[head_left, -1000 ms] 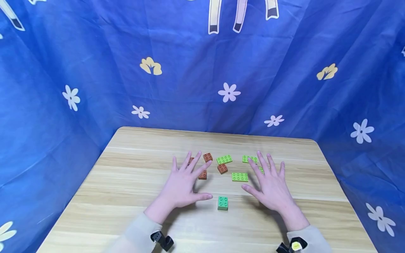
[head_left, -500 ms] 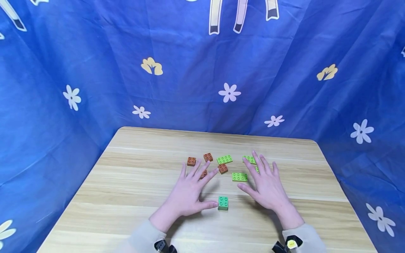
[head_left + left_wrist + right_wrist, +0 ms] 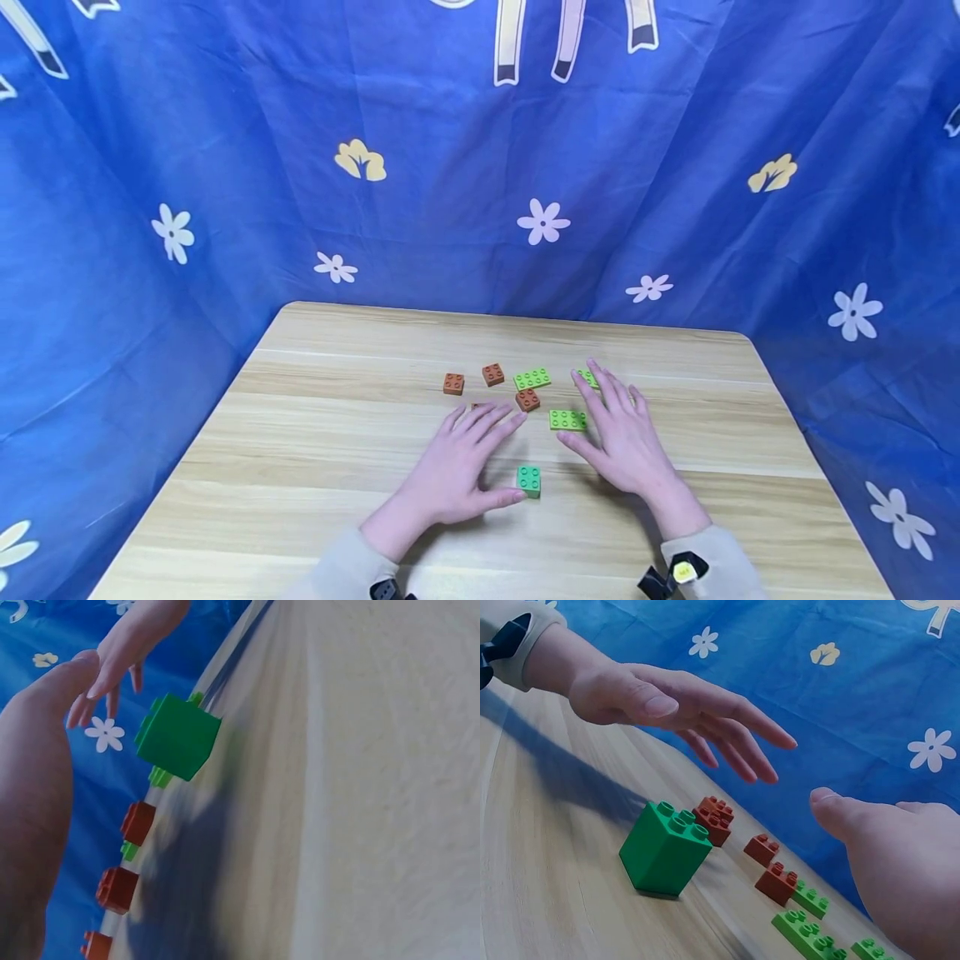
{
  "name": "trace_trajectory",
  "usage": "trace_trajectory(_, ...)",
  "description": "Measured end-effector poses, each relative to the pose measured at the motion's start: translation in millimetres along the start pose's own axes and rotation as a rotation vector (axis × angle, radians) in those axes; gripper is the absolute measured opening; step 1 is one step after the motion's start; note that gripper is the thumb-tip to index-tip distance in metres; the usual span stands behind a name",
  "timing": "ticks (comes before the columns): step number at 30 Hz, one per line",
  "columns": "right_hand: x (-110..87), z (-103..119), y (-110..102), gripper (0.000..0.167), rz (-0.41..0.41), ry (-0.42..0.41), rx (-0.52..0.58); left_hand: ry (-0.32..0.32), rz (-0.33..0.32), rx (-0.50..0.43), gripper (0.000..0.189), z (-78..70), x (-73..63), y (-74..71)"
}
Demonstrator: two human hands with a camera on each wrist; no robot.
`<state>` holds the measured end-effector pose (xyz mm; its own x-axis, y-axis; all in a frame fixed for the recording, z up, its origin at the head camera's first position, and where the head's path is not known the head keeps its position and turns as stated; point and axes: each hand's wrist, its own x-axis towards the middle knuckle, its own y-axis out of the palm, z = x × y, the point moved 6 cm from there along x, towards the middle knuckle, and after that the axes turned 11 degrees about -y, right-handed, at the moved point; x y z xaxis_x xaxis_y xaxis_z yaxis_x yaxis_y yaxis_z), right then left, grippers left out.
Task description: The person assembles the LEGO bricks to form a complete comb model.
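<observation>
A green toy building brick (image 3: 528, 481) stands upright on the table, studs up. My left hand (image 3: 463, 473) hovers just left of it, fingers spread and slightly bent. Its thumb tip overlaps the brick's corner in the head view, but the right wrist view shows the hand (image 3: 682, 705) above the table, apart from the brick (image 3: 666, 851). My right hand (image 3: 626, 442) is held over the lime-green plates, fingers extended, holding nothing. One lime plate (image 3: 567, 420) lies by its thumb; another lime plate (image 3: 585, 379) is partly hidden under its fingertips.
Behind my left hand lie small brown bricks (image 3: 453, 383), one mostly covered by its fingers. A third lime plate (image 3: 532, 378) lies at the middle back, close to a brown brick (image 3: 528, 400). A blue patterned curtain (image 3: 450, 208) surrounds the wooden table (image 3: 300, 400).
My left hand has moved right and nearer to me, its thumb reaching the green brick's edge in the view. My right hand has drifted left. The bricks stay where they were.
</observation>
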<state>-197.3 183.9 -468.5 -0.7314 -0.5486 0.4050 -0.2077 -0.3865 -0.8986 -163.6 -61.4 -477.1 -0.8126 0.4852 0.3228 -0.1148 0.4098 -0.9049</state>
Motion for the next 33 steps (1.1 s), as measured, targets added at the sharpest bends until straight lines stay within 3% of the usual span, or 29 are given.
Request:
trace_trajectory(10, 2.3, 0.2, 6.8, 0.088, -0.018, -0.016, 0.131, -0.014, 0.085, -0.248, 0.091, 1.8, -3.5, 9.2)
trace_trajectory(19, 6.3, -0.1, 16.1, 0.091, 0.027, 0.02, 0.278, -0.134, 0.174, -0.442, 0.089, 5.1, 1.0, 16.3)
trace_trajectory(22, 7.6, 0.5, 19.3, 0.091, 0.031, 0.018, 0.305, -0.143, 0.183, -0.523, 0.089, 4.7, 2.8, 17.1)
trace_trajectory(28, 11.2, 1.1, 22.7, 0.09, 0.02, -0.003, 0.33, -0.129, 0.188, -0.612, 0.086, 1.1, 4.9, 23.4)
trace_trajectory(33, 14.8, 1.3, 25.2, 0.089, 0.007, -0.014, 0.356, -0.166, 0.224, -0.676, 0.081, -0.4, 6.2, 31.1)
